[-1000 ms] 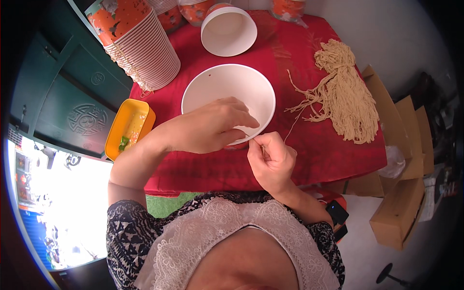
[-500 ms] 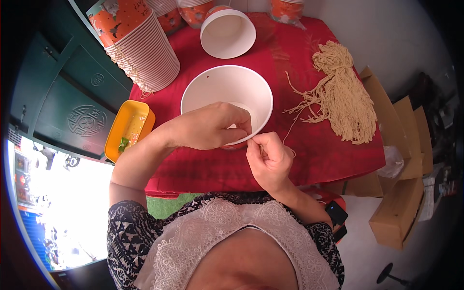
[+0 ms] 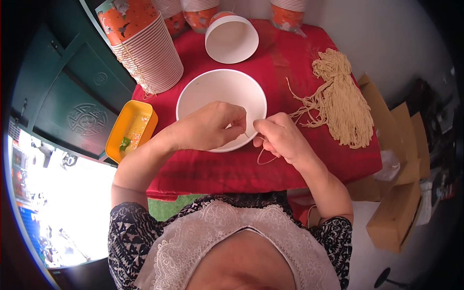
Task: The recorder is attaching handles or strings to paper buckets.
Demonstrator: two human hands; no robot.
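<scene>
One thin cord [image 3: 261, 164] droops in a slack loop toward six o'clock from the nearer right hand [image 3: 284, 137], its grip pinched tight on it by the white bucket [image 3: 200, 94] at four o'clock, while the left hand [image 3: 208, 126] curls at nine o'clock, contents impossible to tell.

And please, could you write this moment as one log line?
left hand: curled over white-lined paper bowl | right hand: holding thin beige cord by bowl's rim | beige cord bundle: on red tablecloth, right side

no legible txt or nos., just round embossed emblem [image 3: 87, 119] w/ unreadable detail, on grn panel [image 3: 110, 99]
</scene>
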